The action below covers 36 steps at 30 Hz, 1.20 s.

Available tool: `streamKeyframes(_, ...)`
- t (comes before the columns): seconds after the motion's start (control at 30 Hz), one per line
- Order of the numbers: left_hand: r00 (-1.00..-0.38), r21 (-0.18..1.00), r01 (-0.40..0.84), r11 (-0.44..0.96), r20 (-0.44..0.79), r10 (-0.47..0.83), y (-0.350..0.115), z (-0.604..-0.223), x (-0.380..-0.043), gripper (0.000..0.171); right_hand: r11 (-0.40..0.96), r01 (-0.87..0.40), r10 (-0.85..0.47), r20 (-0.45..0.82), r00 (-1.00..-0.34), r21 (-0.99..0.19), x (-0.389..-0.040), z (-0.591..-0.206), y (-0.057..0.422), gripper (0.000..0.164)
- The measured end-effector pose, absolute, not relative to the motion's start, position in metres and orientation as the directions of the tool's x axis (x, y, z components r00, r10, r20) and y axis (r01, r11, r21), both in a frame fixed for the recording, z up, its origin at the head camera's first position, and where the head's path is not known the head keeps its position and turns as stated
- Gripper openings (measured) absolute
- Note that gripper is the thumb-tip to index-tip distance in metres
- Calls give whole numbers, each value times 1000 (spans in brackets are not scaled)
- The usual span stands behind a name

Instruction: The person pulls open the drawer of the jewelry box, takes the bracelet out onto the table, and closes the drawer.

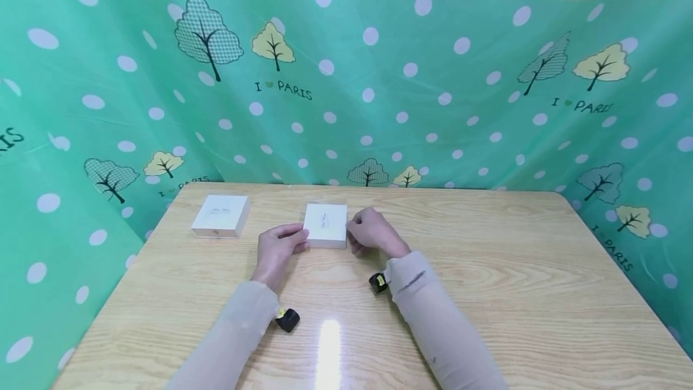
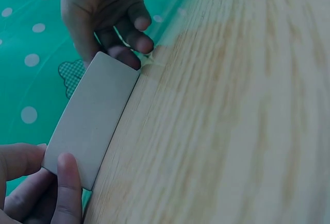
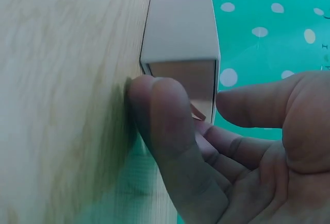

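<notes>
A small white box with printed script on its lid lies on the wooden table. My left hand grips its left end, with fingers on the near side in the left wrist view. My right hand is at the box's right end, fingers loosely bent and thumb apart from them. In the right wrist view that end shows a recessed pinkish-brown panel inside a white sleeve. A small brown ribbon tab sticks out there, right beside my fingertips and partly hidden by them.
A second white box of similar look stands farther left on the table. A green dotted curtain hangs behind and along both sides of the table. Black wrist cameras are strapped at both sleeves.
</notes>
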<state>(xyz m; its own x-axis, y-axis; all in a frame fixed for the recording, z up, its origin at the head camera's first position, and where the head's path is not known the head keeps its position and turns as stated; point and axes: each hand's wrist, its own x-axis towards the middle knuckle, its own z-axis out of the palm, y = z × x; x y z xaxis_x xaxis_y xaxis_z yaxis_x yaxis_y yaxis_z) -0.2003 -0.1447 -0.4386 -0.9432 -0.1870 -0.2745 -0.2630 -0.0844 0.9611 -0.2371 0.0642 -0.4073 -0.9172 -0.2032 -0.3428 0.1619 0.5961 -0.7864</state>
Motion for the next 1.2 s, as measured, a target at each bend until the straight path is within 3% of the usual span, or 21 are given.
streamKeyframes(0.83, -942, 962, -260, -84, -272, -194, -143, -440, -200, 26, 612, 111, -153, -255, -955, -783, -242, -413, 56, 21)
streamKeyframes(1.2, -943, 964, -250, -92, -264, -201, -143, -440, -201, 26, 622, 159, -132, -304, -944, -766, -244, -415, 56, 26)
